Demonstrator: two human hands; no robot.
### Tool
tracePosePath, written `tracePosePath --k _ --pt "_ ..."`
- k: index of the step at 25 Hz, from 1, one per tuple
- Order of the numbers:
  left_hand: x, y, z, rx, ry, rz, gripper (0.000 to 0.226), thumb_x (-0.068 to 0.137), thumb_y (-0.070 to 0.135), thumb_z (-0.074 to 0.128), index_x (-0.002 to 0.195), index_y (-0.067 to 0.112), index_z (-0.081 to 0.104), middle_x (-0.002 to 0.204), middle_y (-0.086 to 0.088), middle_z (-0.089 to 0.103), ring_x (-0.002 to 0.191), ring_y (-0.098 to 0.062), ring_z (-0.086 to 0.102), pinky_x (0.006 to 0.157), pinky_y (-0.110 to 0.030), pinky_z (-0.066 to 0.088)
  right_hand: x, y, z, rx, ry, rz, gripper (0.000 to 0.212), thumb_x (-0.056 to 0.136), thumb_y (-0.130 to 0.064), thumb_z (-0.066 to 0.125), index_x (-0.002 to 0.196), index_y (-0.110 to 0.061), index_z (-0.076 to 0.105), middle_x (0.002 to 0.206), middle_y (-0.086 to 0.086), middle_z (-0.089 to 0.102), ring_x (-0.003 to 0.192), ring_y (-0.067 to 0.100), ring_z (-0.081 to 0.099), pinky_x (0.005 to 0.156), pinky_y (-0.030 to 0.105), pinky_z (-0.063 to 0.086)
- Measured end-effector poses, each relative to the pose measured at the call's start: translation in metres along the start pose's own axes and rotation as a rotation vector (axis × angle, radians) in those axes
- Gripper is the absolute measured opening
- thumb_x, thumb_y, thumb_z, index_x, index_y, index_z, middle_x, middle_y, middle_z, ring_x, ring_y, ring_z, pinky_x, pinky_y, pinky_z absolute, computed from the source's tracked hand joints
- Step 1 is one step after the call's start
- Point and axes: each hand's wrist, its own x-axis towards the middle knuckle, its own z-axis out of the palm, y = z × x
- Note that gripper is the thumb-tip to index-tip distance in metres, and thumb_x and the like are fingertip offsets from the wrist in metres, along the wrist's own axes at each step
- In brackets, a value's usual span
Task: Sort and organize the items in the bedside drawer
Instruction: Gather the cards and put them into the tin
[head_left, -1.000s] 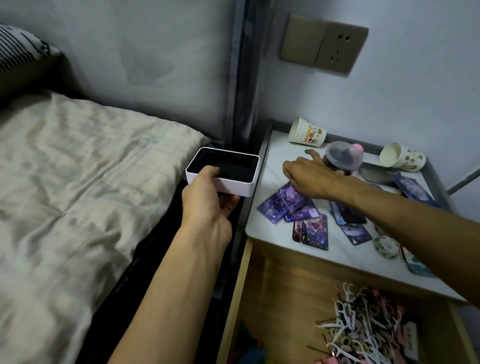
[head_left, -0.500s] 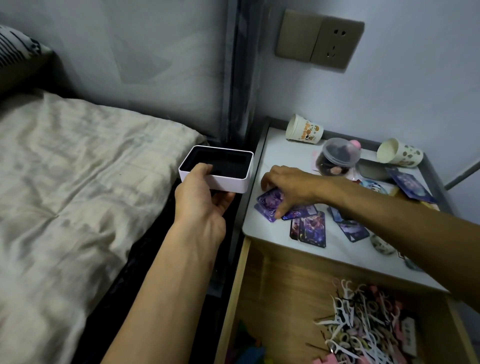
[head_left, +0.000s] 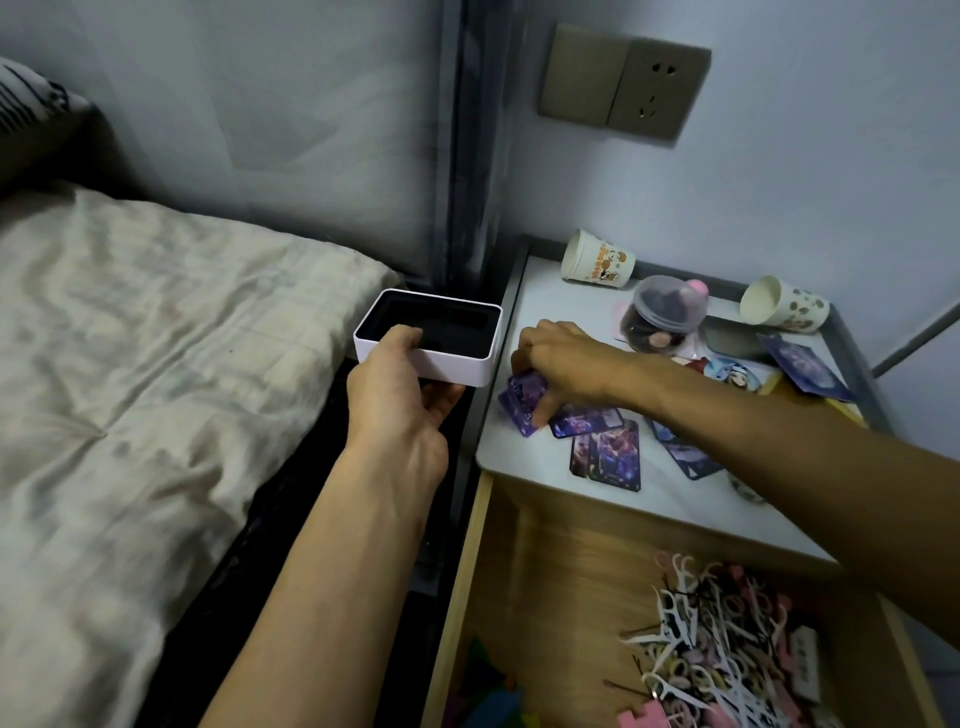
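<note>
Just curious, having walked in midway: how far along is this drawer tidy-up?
Early days. Done: nothing looks sorted; the box is empty. In hand: the left grip holds the box beside the nightstand, and the right grip pinches a few cards on it. Left: other cards lie loose there, two cups lie tipped over, and floss picks sit heaped in the open drawer.
</note>
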Motion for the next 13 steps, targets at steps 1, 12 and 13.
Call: tracePosePath --k 1,12,13 --pt "0.0 0.0 0.0 0.006 -0.005 0.002 0.024 0.091 0.015 0.057 0.114 0.008 0.059 0.098 -0.012 0.061 0.084 -0.025 0.062 0.062 -0.031 0.054 -0.006 0.001 -0.003 0.046 0.035 0.011 0.053 0.077 -0.046 0.076 0.119 -0.019 0.062 0.109 0.0 0.054 0.1 0.017 0.048 0.083 0.031 0.042" --pt "-0.032 -0.043 0.01 0.483 -0.245 -0.103 0.022 0.089 0.005 0.049 0.11 0.005 0.057 0.087 -0.015 0.067 0.076 -0.031 0.068 0.065 -0.042 0.058 -0.185 -0.02 -0.017 1.351 0.572 0.523 0.019 0.089 -0.01 0.066 0.108 -0.011 0.064 0.089 0.005 0.075 0.082 0.015 0.073 0.07 0.027 0.059" --pt "-0.04 -0.056 0.01 0.573 -0.3 -0.134 0.02 0.089 0.005 0.05 0.107 0.005 0.059 0.083 -0.014 0.066 0.073 -0.03 0.067 0.064 -0.041 0.057 -0.203 -0.026 -0.006 1.525 0.563 0.554 0.02 0.089 -0.008 0.065 0.109 -0.007 0.064 0.092 0.009 0.076 0.084 0.02 0.074 0.073 0.031 0.06"
